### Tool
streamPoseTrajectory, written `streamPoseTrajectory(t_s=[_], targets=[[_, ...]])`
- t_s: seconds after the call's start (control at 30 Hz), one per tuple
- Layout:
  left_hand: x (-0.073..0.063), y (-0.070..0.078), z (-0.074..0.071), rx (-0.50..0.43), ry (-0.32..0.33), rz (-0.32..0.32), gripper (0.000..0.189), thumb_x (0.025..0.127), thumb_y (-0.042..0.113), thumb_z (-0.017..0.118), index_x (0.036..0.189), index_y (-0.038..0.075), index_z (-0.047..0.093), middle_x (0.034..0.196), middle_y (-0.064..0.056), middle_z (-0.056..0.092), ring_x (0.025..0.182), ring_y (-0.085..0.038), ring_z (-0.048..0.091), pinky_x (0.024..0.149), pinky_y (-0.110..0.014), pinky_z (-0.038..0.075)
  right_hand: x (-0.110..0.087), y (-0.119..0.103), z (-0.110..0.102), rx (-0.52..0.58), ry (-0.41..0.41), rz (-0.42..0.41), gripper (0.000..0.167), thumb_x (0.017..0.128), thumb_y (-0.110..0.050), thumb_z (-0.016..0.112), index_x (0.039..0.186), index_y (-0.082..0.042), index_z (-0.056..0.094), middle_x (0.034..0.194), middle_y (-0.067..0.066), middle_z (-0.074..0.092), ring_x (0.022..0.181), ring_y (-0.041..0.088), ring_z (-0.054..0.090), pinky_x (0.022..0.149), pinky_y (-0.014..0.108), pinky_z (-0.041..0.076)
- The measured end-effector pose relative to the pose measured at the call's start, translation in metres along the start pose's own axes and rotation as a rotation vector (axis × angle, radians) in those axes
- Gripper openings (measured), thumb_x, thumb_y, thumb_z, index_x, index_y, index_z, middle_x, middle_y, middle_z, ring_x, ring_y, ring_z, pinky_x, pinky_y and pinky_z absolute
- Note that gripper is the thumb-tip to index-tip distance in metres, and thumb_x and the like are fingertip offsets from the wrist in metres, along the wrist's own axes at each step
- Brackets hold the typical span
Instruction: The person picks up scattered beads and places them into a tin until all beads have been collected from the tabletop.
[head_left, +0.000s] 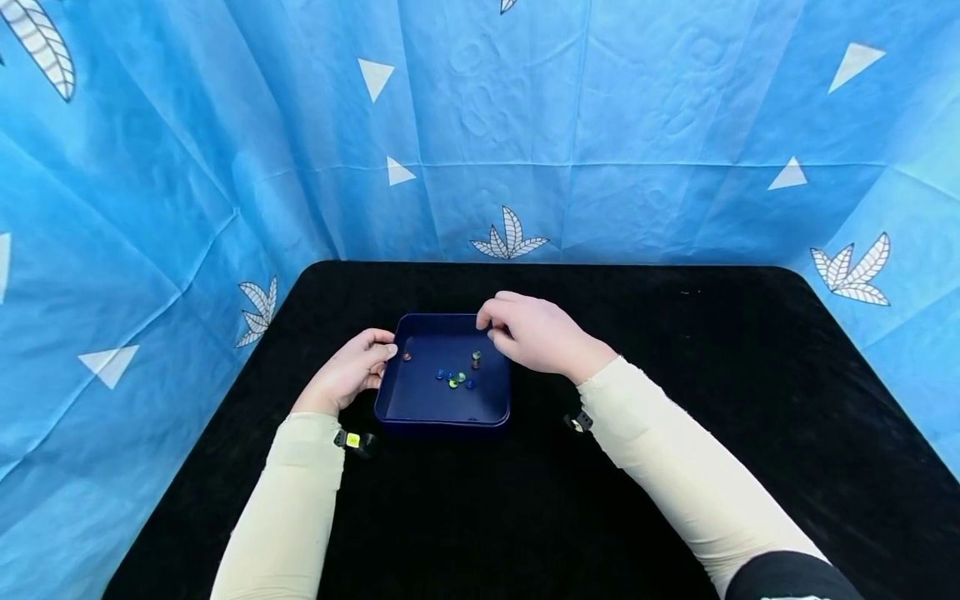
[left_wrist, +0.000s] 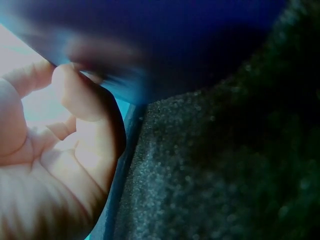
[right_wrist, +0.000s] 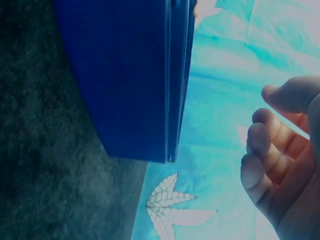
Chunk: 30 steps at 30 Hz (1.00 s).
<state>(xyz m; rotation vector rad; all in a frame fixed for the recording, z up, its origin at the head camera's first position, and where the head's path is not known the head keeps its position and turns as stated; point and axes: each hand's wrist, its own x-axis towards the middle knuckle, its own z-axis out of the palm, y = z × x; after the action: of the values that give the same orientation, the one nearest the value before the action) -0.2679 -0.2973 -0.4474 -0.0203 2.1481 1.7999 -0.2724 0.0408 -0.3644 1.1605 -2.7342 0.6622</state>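
Observation:
A dark blue square tray [head_left: 431, 335] lies on the black table, with several small glass marbles inside. My left hand [head_left: 351, 367] pinches the tray's left rim between thumb and fingers; the left wrist view shows the thumb against the tray wall. Over the tray's right rim hovers my right hand [head_left: 542, 335], fingers loosely curled, with nothing visible between thumb and fingertips [right_wrist: 260, 137]. Below those fingers sit a green marble [head_left: 476, 355] and a brownish one close together. Green and blue marbles [head_left: 461, 378] cluster near the middle, and an orange-brown marble [head_left: 407, 357] sits by the left wall.
Black cloth [head_left: 675, 375] covers the table on all sides of the tray. A blue curtain [head_left: 600, 125] with white leaves and triangles hangs behind and to the sides. Each wrist wears a small camera on a strap [head_left: 352, 440].

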Motion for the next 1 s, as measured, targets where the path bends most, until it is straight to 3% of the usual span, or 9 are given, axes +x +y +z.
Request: streamPoseTrajectory(t_s=[0.27,0.4,0.63,0.77,0.87,1.0], targets=[[0.004,0.003,-0.004,-0.001,0.002,0.012,0.047,0.105,0.019,0.055,0.140,-0.005,0.035,0.091,-0.007,0.055,0.067,-0.009,0.053,0.058,-0.025,0.051,-0.025,0.024,-0.012,-0.010,0.037,0.072,0.014,0.097,-0.017,0.061,0.109,-0.021,0.068,0.097,-0.010,0.058,0.077,0.009,0.054,0.071,0.032,0.048],[0.004,0.003,-0.005,0.057,0.015,0.005,0.046,0.105,0.021,0.054,0.140,-0.003,0.037,0.096,-0.010,0.056,0.070,-0.012,0.055,0.060,-0.027,0.052,-0.044,0.043,-0.023,-0.039,0.074,0.116,0.015,0.096,-0.018,0.062,0.109,-0.018,0.069,0.097,-0.008,0.059,0.079,0.010,0.056,0.076,0.036,0.049],[0.000,0.007,-0.010,0.261,0.050,-0.006,0.044,0.106,0.027,0.051,0.140,0.001,0.042,0.110,-0.018,0.056,0.081,-0.024,0.059,0.068,-0.035,0.054,-0.075,0.067,-0.036,-0.041,0.162,0.232,0.014,0.094,-0.015,0.063,0.107,-0.017,0.069,0.099,-0.005,0.058,0.084,0.014,0.056,0.078,0.038,0.048],[-0.006,0.010,-0.014,0.387,0.058,0.002,0.052,0.106,0.033,0.051,0.146,0.003,0.038,0.127,-0.022,0.053,0.097,-0.031,0.060,0.076,-0.039,0.055,-0.093,0.076,-0.034,-0.040,0.203,0.276,0.014,0.094,-0.013,0.061,0.104,-0.018,0.069,0.103,-0.004,0.058,0.088,0.016,0.055,0.080,0.040,0.048],[-0.011,0.015,-0.018,0.503,0.083,0.032,0.060,0.106,0.035,0.051,0.152,0.002,0.032,0.144,-0.025,0.042,0.115,-0.038,0.055,0.088,-0.048,0.053,-0.107,0.084,-0.032,-0.057,0.248,0.293,0.014,0.093,-0.011,0.061,0.102,-0.018,0.070,0.104,-0.003,0.060,0.092,0.017,0.055,0.082,0.042,0.047],[-0.016,0.023,-0.020,0.649,0.148,0.058,0.069,0.105,0.041,0.050,0.157,0.003,0.025,0.159,-0.027,0.021,0.135,-0.045,0.041,0.104,-0.059,0.040,-0.124,0.095,-0.031,-0.089,0.293,0.320,0.012,0.091,-0.011,0.063,0.100,-0.017,0.070,0.105,-0.002,0.061,0.099,0.023,0.057,0.085,0.046,0.047]])
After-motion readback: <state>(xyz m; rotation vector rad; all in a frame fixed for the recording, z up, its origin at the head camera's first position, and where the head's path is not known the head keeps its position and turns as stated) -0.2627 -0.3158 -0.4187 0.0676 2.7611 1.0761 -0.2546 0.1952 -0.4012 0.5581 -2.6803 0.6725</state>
